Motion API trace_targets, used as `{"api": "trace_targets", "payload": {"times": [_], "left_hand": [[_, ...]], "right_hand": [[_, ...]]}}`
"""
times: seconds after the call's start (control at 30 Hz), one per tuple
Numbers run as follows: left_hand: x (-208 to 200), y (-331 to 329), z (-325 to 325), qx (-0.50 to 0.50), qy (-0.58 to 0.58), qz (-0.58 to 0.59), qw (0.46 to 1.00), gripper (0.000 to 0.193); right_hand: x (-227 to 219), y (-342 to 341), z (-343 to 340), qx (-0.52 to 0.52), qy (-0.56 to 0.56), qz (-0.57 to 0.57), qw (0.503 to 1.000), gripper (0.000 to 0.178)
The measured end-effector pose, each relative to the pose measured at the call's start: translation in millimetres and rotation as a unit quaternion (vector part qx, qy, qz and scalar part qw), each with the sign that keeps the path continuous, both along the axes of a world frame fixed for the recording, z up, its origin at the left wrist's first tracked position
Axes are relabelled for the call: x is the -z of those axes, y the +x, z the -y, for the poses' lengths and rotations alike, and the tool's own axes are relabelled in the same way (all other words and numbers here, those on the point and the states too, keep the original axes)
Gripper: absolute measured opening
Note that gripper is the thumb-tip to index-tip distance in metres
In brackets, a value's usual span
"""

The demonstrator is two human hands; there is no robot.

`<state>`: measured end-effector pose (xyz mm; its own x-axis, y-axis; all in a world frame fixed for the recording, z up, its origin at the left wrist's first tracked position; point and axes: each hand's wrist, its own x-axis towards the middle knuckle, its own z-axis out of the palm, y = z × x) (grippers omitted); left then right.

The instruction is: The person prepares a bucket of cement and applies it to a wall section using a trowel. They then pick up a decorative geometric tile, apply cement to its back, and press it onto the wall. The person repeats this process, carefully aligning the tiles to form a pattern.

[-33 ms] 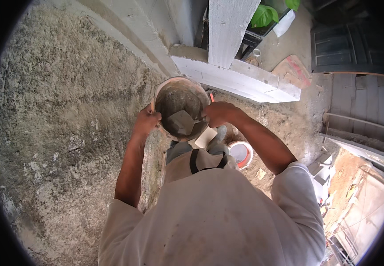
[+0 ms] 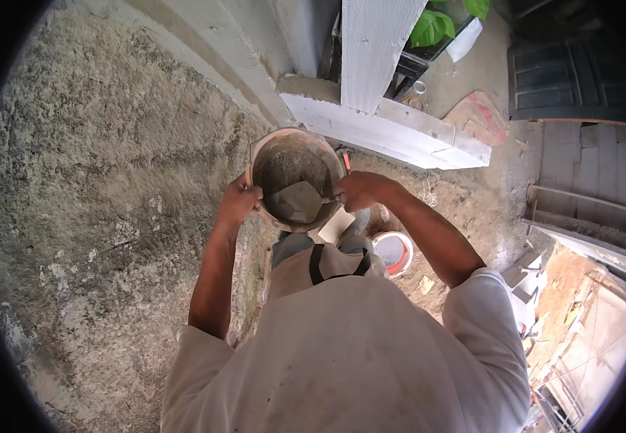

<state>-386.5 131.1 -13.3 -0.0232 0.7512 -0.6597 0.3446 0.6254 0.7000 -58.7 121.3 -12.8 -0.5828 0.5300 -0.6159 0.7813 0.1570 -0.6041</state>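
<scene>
A round, mortar-smeared bucket (image 2: 255, 155) with a pinkish-orange rim is in front of me at the centre, its inside coated grey. My left hand (image 2: 241, 200) is closed on the left side of its rim. At the right rim, my right hand (image 2: 360, 190) grips a trowel, mostly by its hidden handle. The grey trowel blade (image 2: 298, 201) lies inside the bucket, low in the opening, and its neck runs to my fingers. How much mortar is in the bucket, I cannot tell.
A rough, stained wall (image 2: 103, 202) fills the left side. Ahead stands a white-grey block ledge (image 2: 414, 141) with a post (image 2: 374, 58). A second bucket (image 2: 405, 265), white and red, sits by my legs. An orange-ended tool (image 2: 347, 162) is beyond my right hand.
The trowel blade has shifted slightly to the right and tilted inside the bucket. My right hand has moved a little right and down. My left hand keeps its hold.
</scene>
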Motion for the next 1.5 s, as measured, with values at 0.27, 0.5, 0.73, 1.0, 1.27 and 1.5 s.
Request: {"api": "trace_targets", "payload": {"times": [0.27, 0.5, 0.73, 1.0, 1.27, 1.5], "left_hand": [[11.3, -41.4, 38.7, -0.137, -0.022, 0.039, 0.990, 0.011], [109.1, -75.7, 46.8, -0.161, -0.096, 0.024, 0.982, 0.007], [155.7, -100.9, 55.0, -0.188, -0.225, -0.039, 0.955, 0.012], [146.6, -93.7, 80.8, -0.176, -0.248, -0.059, 0.951, 0.018], [150.7, -94.0, 85.5, -0.128, -0.202, -0.029, 0.971, 0.018], [162.7, -99.9, 74.8, -0.182, -0.226, -0.011, 0.957, 0.019]], "right_hand": [[38.9, 19.4, 57.7, 0.293, -0.098, -0.239, 0.920, 0.021], [132.7, -95.7, -16.2, 0.544, 0.139, -0.208, 0.801, 0.033], [153.5, -153.9, -120.4, 0.611, 0.095, -0.116, 0.778, 0.040], [80.8, -157.8, -135.7, 0.551, 0.090, -0.089, 0.825, 0.033], [13.6, -172.9, -134.6, 0.490, 0.203, 0.012, 0.848, 0.031], [-21.3, -196.2, -115.9, 0.442, 0.214, 0.060, 0.869, 0.038]]}}
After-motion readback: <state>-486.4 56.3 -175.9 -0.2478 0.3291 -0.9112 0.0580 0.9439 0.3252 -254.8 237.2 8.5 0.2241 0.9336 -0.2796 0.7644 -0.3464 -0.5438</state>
